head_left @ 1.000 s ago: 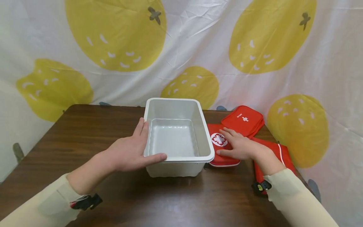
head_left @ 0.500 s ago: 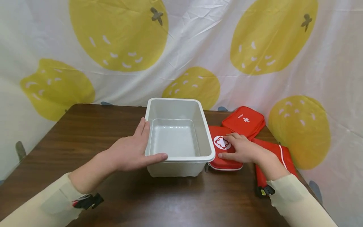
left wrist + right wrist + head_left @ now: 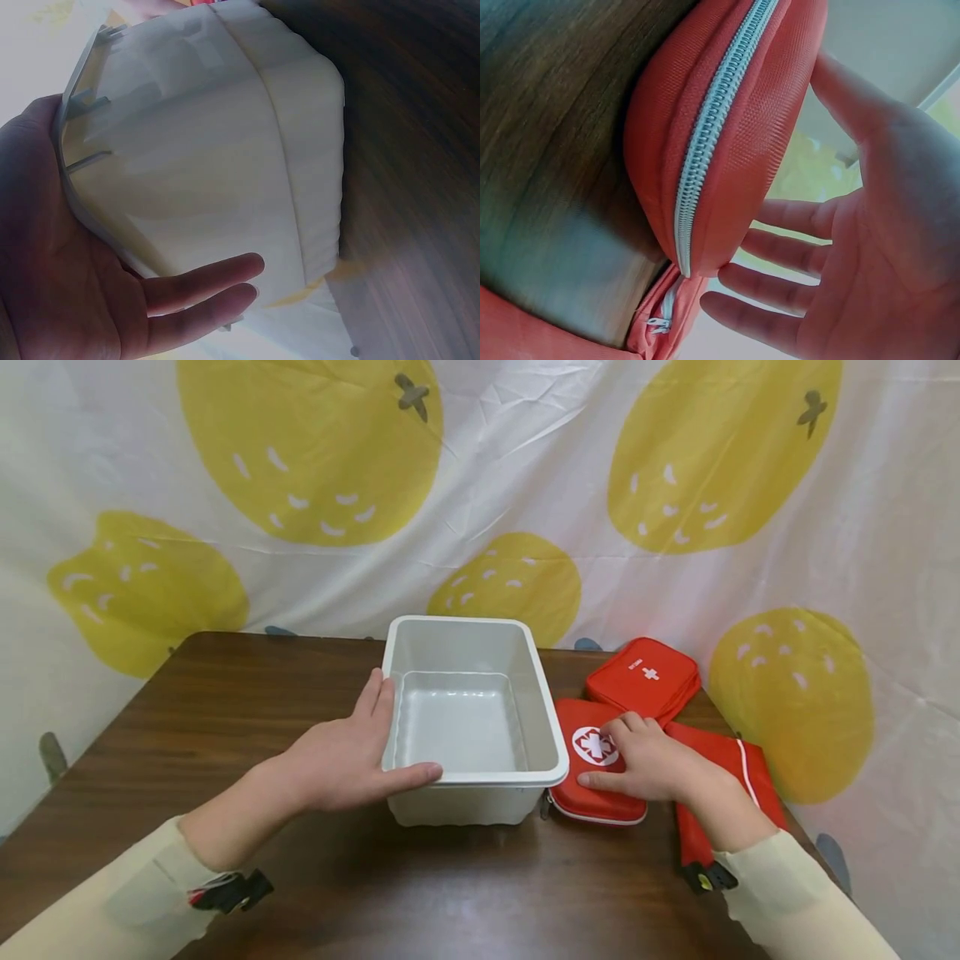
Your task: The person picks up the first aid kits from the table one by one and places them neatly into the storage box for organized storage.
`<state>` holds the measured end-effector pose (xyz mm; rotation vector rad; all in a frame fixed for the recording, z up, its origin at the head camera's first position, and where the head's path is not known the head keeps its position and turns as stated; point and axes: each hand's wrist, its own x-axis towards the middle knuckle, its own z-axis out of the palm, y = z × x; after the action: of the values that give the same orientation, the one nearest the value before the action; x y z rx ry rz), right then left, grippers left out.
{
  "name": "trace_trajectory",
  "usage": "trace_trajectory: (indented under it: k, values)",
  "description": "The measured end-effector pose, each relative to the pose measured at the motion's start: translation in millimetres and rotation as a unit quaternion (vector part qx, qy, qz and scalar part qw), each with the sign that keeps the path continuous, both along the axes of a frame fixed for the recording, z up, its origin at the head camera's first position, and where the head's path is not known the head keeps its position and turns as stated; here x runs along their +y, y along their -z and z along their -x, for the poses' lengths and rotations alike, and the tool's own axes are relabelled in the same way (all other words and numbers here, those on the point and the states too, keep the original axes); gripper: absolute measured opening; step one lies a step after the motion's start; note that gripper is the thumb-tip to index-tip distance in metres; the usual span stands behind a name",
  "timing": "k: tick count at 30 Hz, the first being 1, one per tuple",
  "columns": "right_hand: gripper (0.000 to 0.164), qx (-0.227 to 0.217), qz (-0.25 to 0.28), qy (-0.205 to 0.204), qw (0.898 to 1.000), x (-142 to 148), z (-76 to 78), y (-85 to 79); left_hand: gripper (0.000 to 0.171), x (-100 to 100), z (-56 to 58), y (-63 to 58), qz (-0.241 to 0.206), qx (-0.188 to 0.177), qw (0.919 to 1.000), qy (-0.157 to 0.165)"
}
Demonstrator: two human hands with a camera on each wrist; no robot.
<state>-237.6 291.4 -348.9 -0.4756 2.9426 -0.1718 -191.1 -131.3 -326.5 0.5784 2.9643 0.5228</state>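
A pale grey plastic bin (image 3: pixel 457 727) stands on the brown table with nothing inside it. My left hand (image 3: pixel 341 756) rests along its left side, thumb across the near rim and straight fingers against the outer wall (image 3: pixel 202 195). Beside the bin's right wall lies a red zippered first-aid case (image 3: pixel 596 797) with a white round emblem. On top of that case is my right hand (image 3: pixel 648 760), fingertips at the emblem and thumb nearer the front. In the right wrist view its loosely extended fingers reach over the case's top face, above the silver zipper (image 3: pixel 712 112).
Behind the case lies a second red first-aid pouch (image 3: pixel 645 677) with a small white cross. Under my right forearm, a flat red pouch (image 3: pixel 720 747) with white piping lies near the table's right edge. A lemon-print curtain (image 3: pixel 315 585) hangs behind the wooden table (image 3: pixel 277 693).
The red case has slid toward me and a little right along the bin, my right hand moving with it and its fingers bending slightly. The left hand and the bin stay in place.
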Motion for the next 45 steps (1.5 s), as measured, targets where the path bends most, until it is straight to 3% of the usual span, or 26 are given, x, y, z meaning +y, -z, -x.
trace_trajectory:
  k: [13, 21, 25, 32, 36, 39, 45]
  values:
    - [0.097, -0.016, -0.012, -0.001, 1.000, -2, -16.1, -7.1, 0.137, -2, 1.0, -3.7, -0.001, -0.008, 1.0000, 0.003]
    - [0.082, 0.019, -0.034, -0.015, 0.999, -4, -23.5, -7.9, 0.136, -2, 0.6, -2.7, -0.003, -0.006, 1.0000, 0.002]
    - [0.082, -0.002, -0.027, -0.005, 1.000, -1, -15.8, -15.4, 0.136, -3, 0.7, -2.2, -0.005, -0.006, 1.0000, 0.003]
    - [0.092, -0.072, 0.032, 0.043, 0.996, 15, 20.2, -21.8, 0.136, -3, 0.8, -1.4, -0.011, -0.010, 0.9999, 0.002]
    - [0.095, -0.151, 0.078, 0.086, 0.982, 20, 37.4, -15.1, 0.137, -3, 0.0, -1.0, -0.014, -0.014, 0.9998, 0.003]
    - [0.094, -0.207, 0.118, 0.121, 0.963, 20, 45.5, -11.9, 0.137, -3, 0.1, -0.6, -0.015, -0.015, 0.9998, 0.004]
    - [0.089, -0.253, 0.153, 0.155, 0.943, 22, 54.0, -10.6, 0.138, -3, 1.6, 1.2, -0.016, -0.015, 0.9997, 0.007]
